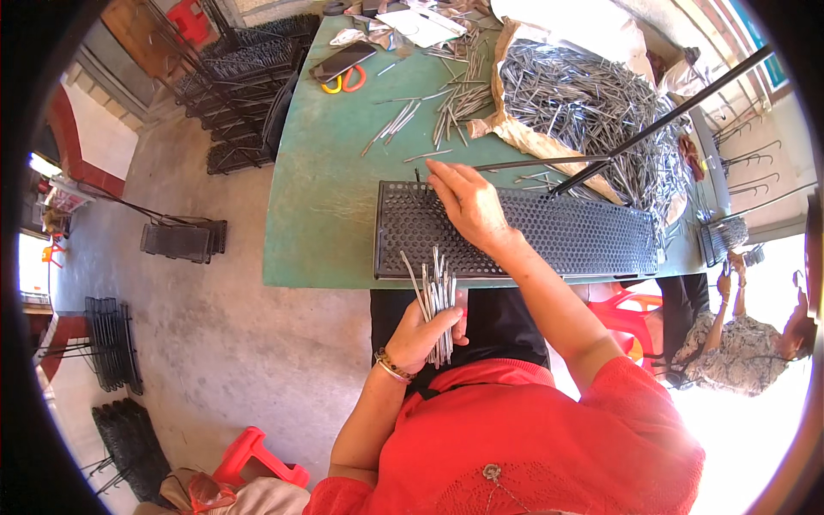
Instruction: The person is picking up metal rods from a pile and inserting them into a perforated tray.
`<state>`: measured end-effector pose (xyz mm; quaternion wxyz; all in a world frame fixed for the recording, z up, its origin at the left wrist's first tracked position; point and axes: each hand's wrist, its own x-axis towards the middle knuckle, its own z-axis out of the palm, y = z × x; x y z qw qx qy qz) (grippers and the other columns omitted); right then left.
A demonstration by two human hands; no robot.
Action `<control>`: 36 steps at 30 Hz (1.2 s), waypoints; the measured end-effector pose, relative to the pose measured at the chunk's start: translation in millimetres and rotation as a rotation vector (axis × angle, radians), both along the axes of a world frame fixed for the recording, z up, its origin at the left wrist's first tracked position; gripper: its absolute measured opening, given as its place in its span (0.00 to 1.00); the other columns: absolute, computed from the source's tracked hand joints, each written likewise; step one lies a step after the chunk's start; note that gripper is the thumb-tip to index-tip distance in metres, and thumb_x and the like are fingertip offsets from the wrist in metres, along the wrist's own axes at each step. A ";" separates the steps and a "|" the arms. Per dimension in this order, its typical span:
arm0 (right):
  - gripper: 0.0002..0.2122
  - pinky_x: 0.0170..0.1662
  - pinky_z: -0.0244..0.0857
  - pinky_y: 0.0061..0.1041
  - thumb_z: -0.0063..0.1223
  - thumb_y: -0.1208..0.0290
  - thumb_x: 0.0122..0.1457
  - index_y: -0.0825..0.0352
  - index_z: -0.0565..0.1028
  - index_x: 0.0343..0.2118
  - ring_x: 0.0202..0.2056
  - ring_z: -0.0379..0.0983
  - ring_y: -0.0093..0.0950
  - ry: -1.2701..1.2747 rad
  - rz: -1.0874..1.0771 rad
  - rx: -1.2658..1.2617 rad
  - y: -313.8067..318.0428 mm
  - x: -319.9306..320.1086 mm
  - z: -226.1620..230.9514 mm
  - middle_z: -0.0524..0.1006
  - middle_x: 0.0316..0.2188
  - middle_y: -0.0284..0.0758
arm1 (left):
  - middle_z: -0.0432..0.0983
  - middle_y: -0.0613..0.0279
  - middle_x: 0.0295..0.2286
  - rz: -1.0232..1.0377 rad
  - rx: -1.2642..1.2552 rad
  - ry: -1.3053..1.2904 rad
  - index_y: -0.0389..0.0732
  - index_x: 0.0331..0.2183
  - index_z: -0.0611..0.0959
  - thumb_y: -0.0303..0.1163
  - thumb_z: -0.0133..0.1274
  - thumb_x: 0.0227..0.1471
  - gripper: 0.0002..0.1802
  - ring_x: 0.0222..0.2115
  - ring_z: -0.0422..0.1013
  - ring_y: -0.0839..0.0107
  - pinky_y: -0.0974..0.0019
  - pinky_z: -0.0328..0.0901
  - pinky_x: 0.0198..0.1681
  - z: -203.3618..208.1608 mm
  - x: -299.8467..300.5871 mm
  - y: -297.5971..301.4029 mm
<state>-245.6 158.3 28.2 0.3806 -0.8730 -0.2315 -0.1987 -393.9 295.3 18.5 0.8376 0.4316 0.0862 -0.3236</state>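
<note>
My left hand [421, 335] is closed round a bundle of thin silver metal rods [436, 287], their ends fanning upward just below the table edge. Over the left part of a long black tray full of round holes [549, 230] is my right hand [470, 204], palm down. Its fingers are drawn together near the tray's far left rim, beside a short dark pin. The fingertips' underside and the thumb are hidden, so what they pinch does not show. A long dark bar [687, 105] slants up from the tray to the right.
A large heap of metal rods [584, 103] lies in torn brown paper on the green table [318, 206]. Loose rods, scissors [350, 79] and a phone [343, 60] are nearby. Black racks [245, 94] stand left on the floor. Another person [742, 343] works at the right.
</note>
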 end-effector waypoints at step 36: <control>0.05 0.38 0.59 0.34 0.53 0.70 0.53 0.65 0.74 0.27 0.32 0.70 0.35 0.014 0.180 -0.336 13.8 27.7 17.9 0.75 0.25 0.34 | 0.68 0.66 0.23 0.024 -0.002 -0.022 0.34 0.43 0.71 0.28 0.50 0.53 0.15 0.22 0.68 0.76 0.65 0.72 0.28 -5.6 -6.3 6.2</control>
